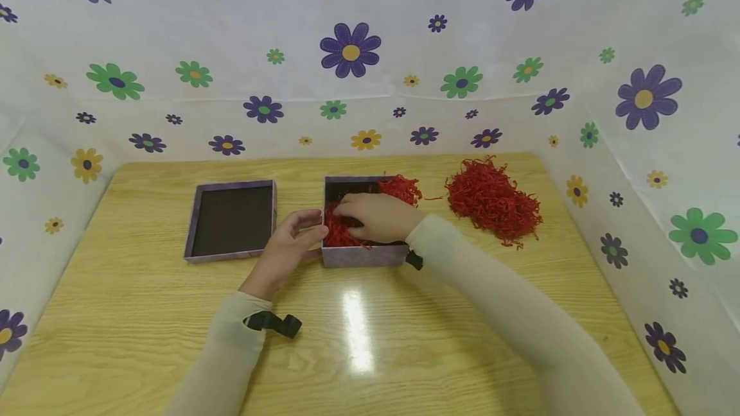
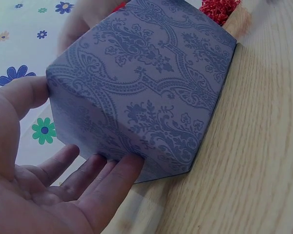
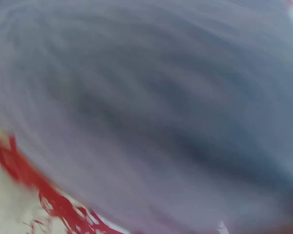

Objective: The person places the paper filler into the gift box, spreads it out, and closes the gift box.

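A purple patterned box (image 1: 364, 257) with a dark inside stands on the table and holds red shredded paper (image 1: 341, 226), some of it heaped at the back right corner. My left hand (image 1: 291, 242) is at the box's left side. In the left wrist view its fingers (image 2: 119, 183) lie extended against the side wall, with the thumb by the rim. My right hand (image 1: 378, 217) reaches down inside the box over the shredded paper, fingers bent. I cannot tell whether it grips any paper. The right wrist view shows the box wall (image 3: 136, 107) close up and blurred.
The matching lid (image 1: 234, 220) lies left of the box, dark inside facing up. To the right sits a loose pile of red shredded paper (image 1: 491, 201). A flower-patterned cloth (image 1: 231, 31) surrounds the back and sides of the wooden table (image 1: 439, 345).
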`<state>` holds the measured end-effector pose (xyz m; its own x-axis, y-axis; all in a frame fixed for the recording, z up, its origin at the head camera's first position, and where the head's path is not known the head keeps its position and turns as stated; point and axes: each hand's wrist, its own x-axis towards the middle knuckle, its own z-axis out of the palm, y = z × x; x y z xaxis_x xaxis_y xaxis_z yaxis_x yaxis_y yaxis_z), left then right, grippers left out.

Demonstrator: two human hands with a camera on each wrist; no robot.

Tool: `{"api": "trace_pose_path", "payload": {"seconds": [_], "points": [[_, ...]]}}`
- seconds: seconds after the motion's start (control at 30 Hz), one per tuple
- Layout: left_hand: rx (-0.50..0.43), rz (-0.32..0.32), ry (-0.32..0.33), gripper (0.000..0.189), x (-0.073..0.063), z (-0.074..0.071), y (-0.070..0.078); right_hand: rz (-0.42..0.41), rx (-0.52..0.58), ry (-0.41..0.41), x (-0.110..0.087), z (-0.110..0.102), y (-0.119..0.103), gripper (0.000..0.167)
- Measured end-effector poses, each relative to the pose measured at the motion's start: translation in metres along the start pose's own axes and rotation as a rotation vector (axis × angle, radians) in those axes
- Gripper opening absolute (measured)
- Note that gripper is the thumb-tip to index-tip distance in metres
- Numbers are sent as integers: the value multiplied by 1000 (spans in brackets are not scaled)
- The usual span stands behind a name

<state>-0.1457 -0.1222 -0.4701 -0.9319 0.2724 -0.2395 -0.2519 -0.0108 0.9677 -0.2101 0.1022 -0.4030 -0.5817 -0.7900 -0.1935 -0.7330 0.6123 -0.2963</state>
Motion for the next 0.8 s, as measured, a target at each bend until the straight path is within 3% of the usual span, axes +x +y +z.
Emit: {"api": "trace_pose_path", "payload": {"seconds": [0.17,0.33,0.43,0.57,0.73,0.8], "points": [[-3,8,-10,66,-1,0,0,-4,87,142,-26,-26,8,44],[2,12,-16,67,-1,0,0,146,277,290,-60,-41,42,60],[2,14,-16,68,-1,0,-1,243,388,288,-76,-37,64,72],[4,9,-14,68,-1,0,-1,251,462,227,-87,-21,85,78],[20,3,-6,70,-1,0,-1,245,558,216,-89,-8,89,75],[24,1,-3,71,-1,0,-1,260,553,232,-88,-8,87,65]]}}
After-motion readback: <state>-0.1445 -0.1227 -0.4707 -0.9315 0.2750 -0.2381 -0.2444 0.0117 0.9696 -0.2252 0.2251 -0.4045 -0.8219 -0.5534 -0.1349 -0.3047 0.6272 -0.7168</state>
